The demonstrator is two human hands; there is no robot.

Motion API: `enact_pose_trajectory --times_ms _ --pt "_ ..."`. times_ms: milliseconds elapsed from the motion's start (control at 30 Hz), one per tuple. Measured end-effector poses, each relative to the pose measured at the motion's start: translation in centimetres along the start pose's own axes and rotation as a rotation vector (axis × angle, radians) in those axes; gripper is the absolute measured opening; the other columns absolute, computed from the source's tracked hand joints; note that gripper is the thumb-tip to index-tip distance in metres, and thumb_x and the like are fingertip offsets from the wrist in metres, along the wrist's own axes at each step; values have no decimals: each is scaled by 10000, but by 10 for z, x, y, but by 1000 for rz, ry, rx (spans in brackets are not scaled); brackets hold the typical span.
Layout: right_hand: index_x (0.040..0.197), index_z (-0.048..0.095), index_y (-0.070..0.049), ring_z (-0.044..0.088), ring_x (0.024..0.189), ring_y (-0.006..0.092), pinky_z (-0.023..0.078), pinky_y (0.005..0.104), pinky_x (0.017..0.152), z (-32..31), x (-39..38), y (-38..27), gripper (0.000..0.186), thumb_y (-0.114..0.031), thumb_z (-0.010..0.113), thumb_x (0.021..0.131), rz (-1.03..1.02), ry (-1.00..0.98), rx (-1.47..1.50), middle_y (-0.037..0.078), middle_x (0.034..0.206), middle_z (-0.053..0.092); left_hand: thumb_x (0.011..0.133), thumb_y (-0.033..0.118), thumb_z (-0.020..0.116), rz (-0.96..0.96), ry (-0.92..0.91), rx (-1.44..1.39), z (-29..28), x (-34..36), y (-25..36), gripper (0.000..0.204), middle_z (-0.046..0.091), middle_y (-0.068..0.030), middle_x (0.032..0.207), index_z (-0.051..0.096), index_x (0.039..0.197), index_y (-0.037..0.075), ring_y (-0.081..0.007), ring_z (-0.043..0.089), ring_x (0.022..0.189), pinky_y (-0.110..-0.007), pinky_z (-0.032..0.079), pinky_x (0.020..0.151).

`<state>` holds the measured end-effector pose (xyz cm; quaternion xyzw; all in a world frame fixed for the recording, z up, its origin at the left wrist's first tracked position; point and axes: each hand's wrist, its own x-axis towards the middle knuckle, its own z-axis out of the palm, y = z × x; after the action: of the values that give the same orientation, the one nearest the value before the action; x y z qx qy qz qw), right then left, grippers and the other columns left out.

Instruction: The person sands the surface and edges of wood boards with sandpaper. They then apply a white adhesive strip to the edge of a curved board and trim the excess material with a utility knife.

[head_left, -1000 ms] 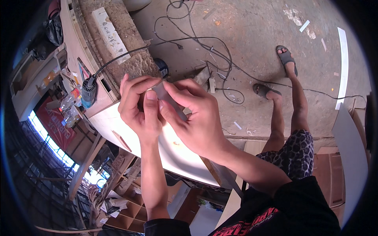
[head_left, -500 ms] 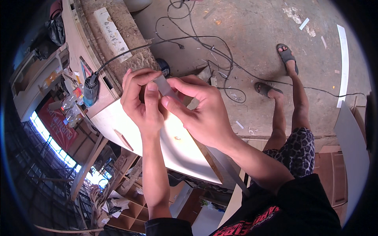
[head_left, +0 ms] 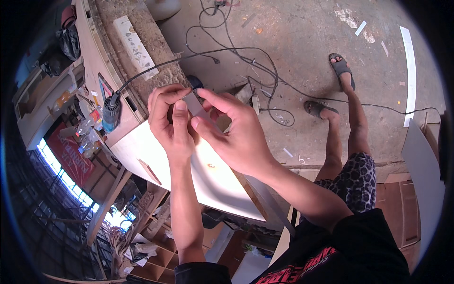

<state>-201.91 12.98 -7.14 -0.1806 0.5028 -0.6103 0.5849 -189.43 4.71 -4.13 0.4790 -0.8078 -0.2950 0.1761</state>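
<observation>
Both hands meet over a white panel (head_left: pixel 156 156). The left hand (head_left: pixel 171 124) is closed around the lower part of a small grey strip (head_left: pixel 195 105), thumb pressed along its front. The right hand (head_left: pixel 239 132) pinches the same strip from the right side, fingertips on its upper edge. Left of the left hand lies a power tool (head_left: pixel 111 110) with a black cord (head_left: pixel 198 53).

Below you lie a white panel (head_left: pixel 156 156) on the table (head_left: pixel 142 28), a power tool (head_left: pixel 111 110) with its black cable (head_left: pixel 227 49), and sandals (head_left: pixel 317 109) on the concrete floor (head_left: pixel 293 28).
</observation>
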Motion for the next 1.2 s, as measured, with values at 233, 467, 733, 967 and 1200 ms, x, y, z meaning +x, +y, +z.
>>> enact_pose_trajectory --times_ms 233,467,733,967,1200 --pt "1263 605 63 574 758 93 487 248 607 -6 8 5 451 -113 746 873 103 -137 120 69 953 607 935 128 505 -6 -2 -12 0 0 -1 226 607 -154 1048 627 972 -58 -210 553 988 -315 412 902" --pt "1094 675 76 601 697 164 485 299 622 -19 -24 2 372 -160 776 825 159 -83 30 126 869 660 901 185 564 4 78 -14 4 1 0 227 660 -132 963 675 906 -14 -255 559 936 -364 395 896" --pt "1065 697 69 588 683 140 472 280 601 -12 -28 7 337 -149 779 823 86 -7 -8 114 849 665 901 164 555 14 83 -17 5 1 -1 217 663 -132 973 678 916 -14 -254 565 937 -358 406 894" --pt "1072 705 77 576 710 96 478 250 649 -14 -26 1 335 -119 792 815 117 -47 -76 92 822 672 902 154 551 18 87 -11 5 1 -2 213 665 -131 975 679 916 -16 -248 569 946 -351 410 890" --pt "1063 703 85 570 701 93 468 249 639 -15 -25 -1 324 -101 790 812 107 -53 -58 74 764 637 944 127 501 34 17 2 2 1 -1 223 629 -145 1034 629 965 -55 -206 560 992 -315 408 902"
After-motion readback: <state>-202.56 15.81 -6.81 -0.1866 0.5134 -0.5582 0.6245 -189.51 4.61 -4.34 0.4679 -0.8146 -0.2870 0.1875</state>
